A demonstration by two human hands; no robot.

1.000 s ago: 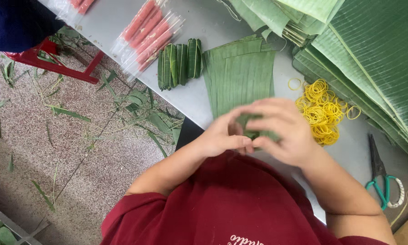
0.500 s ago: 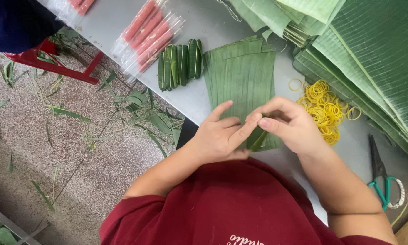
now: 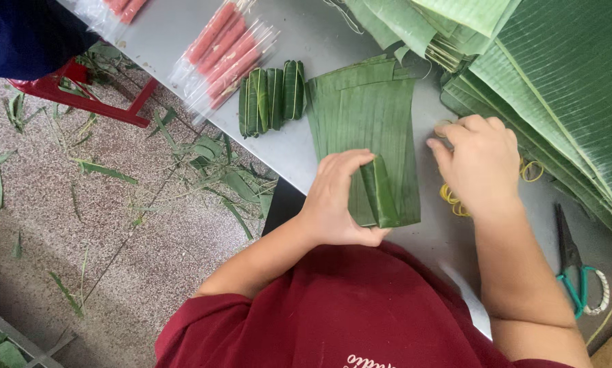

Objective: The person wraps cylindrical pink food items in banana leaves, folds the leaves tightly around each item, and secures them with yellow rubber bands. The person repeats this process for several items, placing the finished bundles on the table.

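A small leaf-wrapped roll [image 3: 379, 192] is pinched between the thumb and fingers of the left hand [image 3: 340, 201], just below the centre of the frame. The roll is held against the lower edge of a stack of cut banana-leaf rectangles [image 3: 364, 112], which lies flat on the grey table [image 3: 319, 31] and reaches up toward the middle of the picture. The right hand [image 3: 479, 163] is set palm down to the right of that stack, its fingers curled over a heap of yellow rubber bands [image 3: 451, 199]; whether a band is gripped cannot be told, since the fingertips are hidden beneath the hand.

Left of the stack, three finished green leaf rolls [image 3: 272, 99] are lined side by side. Further toward the upper left, pink sausage sticks in clear plastic sleeves [image 3: 227, 51] are laid at a slant. The upper right corner is filled by large whole banana leaves [image 3: 558, 82], overlapped in layers, with a folded pile of paler leaves [image 3: 421, 20] at the top edge. At the lower right, scissors with teal handles [image 3: 573, 272] are seen on the table, just beside the right forearm.

The bottom of the frame is taken up by a dark red shirt [image 3: 360, 313]. On the left, a speckled floor [image 3: 60, 225] is strewn with green leaf scraps, and a red stool frame [image 3: 81, 99] is seen at the upper left.
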